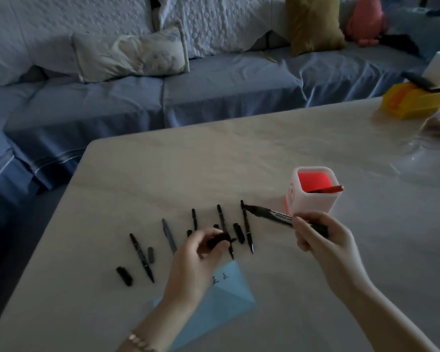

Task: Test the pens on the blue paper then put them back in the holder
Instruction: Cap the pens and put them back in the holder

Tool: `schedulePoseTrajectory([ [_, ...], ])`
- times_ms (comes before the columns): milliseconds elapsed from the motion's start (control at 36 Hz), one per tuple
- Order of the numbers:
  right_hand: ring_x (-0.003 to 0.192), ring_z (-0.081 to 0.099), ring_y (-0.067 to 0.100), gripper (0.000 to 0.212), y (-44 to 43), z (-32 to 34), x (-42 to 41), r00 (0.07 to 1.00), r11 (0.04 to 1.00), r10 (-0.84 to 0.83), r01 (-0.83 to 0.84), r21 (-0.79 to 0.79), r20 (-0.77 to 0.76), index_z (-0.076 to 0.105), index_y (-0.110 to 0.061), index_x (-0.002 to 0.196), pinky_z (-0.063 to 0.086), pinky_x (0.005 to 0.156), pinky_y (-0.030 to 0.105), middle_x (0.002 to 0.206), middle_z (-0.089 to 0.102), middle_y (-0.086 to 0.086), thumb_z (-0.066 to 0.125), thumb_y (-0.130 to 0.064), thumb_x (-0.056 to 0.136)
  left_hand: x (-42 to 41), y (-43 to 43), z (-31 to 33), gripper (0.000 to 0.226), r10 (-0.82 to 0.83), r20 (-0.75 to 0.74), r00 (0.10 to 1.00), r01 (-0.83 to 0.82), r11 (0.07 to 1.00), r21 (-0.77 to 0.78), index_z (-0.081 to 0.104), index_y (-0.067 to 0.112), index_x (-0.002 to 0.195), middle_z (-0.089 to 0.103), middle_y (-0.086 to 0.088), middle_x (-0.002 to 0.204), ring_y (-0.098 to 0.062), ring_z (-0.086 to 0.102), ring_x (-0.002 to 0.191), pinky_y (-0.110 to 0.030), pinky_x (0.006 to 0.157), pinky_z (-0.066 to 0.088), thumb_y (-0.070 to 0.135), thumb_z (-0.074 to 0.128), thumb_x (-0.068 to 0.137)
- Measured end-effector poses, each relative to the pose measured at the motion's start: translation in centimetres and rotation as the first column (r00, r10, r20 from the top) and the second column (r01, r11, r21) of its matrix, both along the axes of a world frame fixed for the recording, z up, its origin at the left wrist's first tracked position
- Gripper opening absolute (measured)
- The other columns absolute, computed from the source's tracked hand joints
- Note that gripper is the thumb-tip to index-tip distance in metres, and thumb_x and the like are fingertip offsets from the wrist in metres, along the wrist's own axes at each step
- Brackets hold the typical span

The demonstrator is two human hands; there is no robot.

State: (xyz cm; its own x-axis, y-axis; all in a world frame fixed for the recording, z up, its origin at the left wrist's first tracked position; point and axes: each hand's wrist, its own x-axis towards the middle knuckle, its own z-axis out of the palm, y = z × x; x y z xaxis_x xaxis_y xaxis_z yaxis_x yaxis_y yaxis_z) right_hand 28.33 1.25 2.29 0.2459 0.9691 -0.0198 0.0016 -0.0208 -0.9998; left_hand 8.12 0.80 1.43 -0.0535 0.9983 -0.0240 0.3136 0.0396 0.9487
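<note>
Blue paper (229,295) lies on the tabletop (163,174) close to its near edge, partly under the person's left forearm. It is within easy reach of whichever pen comes next. A few small dark marks sit near its far corner, so some testing appears done.

Beyond the paper, a row of pens (224,229) lies side by side on the tabletop, running from the left edge toward the middle. Several loose caps (124,276) lie among them. The layout looks deliberate, with each pen uncapped and kept apart so it can be picked out singly.

The right hand (318,240) has its fingers curled round the rear half of a black marker (272,214). It holds the marker above the surface, tip pointing left toward the far end of the row. The left hand (201,246) pinches a short black cap (217,241), or so it seems through the blur, just above the row. The two hands are near each other but apart, which suggests the marker is about to be capped or has only just been opened. The picture does not settle which.

Right of the row stands the holder (313,199), white outside and red within. It is just behind the right hand, a short reach for returns. One red pen (328,189) leans in it already, so most of the putting back is still to do.
</note>
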Motion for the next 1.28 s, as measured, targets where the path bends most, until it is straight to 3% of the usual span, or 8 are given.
schedulePoseTrajectory([
  [222,0.045,0.038,0.003,0.007,-1.0,2.4,-3.2,0.962,0.960,0.273,-0.272,0.060,-0.007,0.061,-0.007,0.071,0.031,0.045,0.009,0.044,0.048,-0.008,0.065,-0.012,0.070,-3.4,-3.0,1.6,0.018,0.066,0.121,0.990,-0.066,0.998,-0.007,0.066,0.023,0.085,0.069,0.012,0.084,0.001,0.063,0.069,-0.004,0.062,0.044,0.006,0.067,0.079],
  [333,0.044,0.042,-0.001,0.011,-1.0,2.3,-3.5,0.961,0.961,0.270,-0.272,0.041,0.053,0.060,-0.003,0.072,0.033,0.047,0.007,0.044,0.053,-0.009,0.064,0.004,0.079,-3.9,-3.4,1.9,0.022,0.075,0.128,0.989,-0.077,0.997,0.012,0.066,0.026,0.085,0.070,0.012,0.081,-0.002,0.062,0.069,-0.007,0.065,0.046,0.005,0.068,0.078],
  [528,0.044,0.043,-0.001,0.009,-1.2,2.4,-3.3,0.951,0.956,0.292,-0.294,0.014,0.100,0.062,-0.006,0.071,0.034,0.046,0.006,0.045,0.053,-0.010,0.067,-0.001,0.076,-3.8,-3.3,2.2,0.025,0.025,0.100,0.995,-0.027,0.999,0.018,0.066,0.034,0.082,0.068,0.003,0.076,-0.006,0.060,0.067,-0.009,0.062,0.045,0.009,0.069,0.078],
  [722,0.046,0.041,0.003,0.005,-1.7,3.0,-3.3,0.925,0.927,0.375,-0.375,-0.008,0.067,0.064,-0.011,0.068,0.033,0.046,0.010,0.048,0.053,-0.004,0.061,-0.014,0.066,-3.5,-3.6,3.1,0.025,-0.182,-0.042,0.982,0.183,0.983,0.013,0.060,0.043,0.092,0.066,0.014,0.086,-0.017,0.059,0.075,-0.020,0.067,0.046,0.022,0.067,0.081],
  [917,0.046,0.040,0.010,0.016,-2.3,2.9,-3.3,0.889,0.890,0.456,-0.455,-0.039,0.047,0.063,-0.005,0.077,0.035,0.046,0.014,0.048,0.050,0.002,0.057,0.009,0.082,-4.0,-3.8,3.6,0.006,-0.310,-0.234,0.922,0.315,0.949,-0.017,0.052,0.044,0.086,0.058,0.025,0.070,0.002,0.047,0.054,-0.009,0.051,0.034,0.039,0.051,0.086],
  [1028,0.040,0.045,0.012,0.010,-2.8,3.7,-3.6,0.849,0.850,0.526,-0.523,-0.067,0.045,0.071,-0.013,0.078,0.039,0.043,0.017,0.054,0.062,0.014,0.068,-0.012,0.068,-4.3,-4.2,4.1,0.010,-0.354,-0.288,0.890,0.375,0.927,0.021,0.047,0.041,0.082,0.051,0.019,0.063,-0.004,0.041,0.051,-0.012,0.049,0.029,0.048,0.041,0.082],
  [1222,0.044,0.054,-0.001,0.019,-3.1,4.7,-3.8,0.859,0.866,0.492,-0.500,0.024,0.143,0.073,-0.026,0.074,0.041,0.046,0.007,0.051,0.065,-0.005,0.073,-0.019,0.057,-4.8,-4.0,5.3,0.014,-0.372,-0.269,0.888,0.397,0.917,0.044,0.055,0.031,0.086,0.043,0.009,0.054,-0.006,0.034,0.047,-0.021,0.048,0.027,0.042,0.047,0.089],
  [1278,0.047,0.057,-0.002,0.027,-3.3,4.4,-3.9,0.859,0.862,0.494,-0.504,0.049,0.137,0.074,-0.031,0.073,0.042,0.047,0.007,0.053,0.066,-0.007,0.082,-0.039,0.049,-4.9,-3.9,5.6,0.010,-0.382,-0.243,0.892,0.398,0.917,0.018,0.056,0.031,0.085,0.041,0.008,0.052,-0.007,0.033,0.048,-0.023,0.048,0.027,0.037,0.049,0.090],
])
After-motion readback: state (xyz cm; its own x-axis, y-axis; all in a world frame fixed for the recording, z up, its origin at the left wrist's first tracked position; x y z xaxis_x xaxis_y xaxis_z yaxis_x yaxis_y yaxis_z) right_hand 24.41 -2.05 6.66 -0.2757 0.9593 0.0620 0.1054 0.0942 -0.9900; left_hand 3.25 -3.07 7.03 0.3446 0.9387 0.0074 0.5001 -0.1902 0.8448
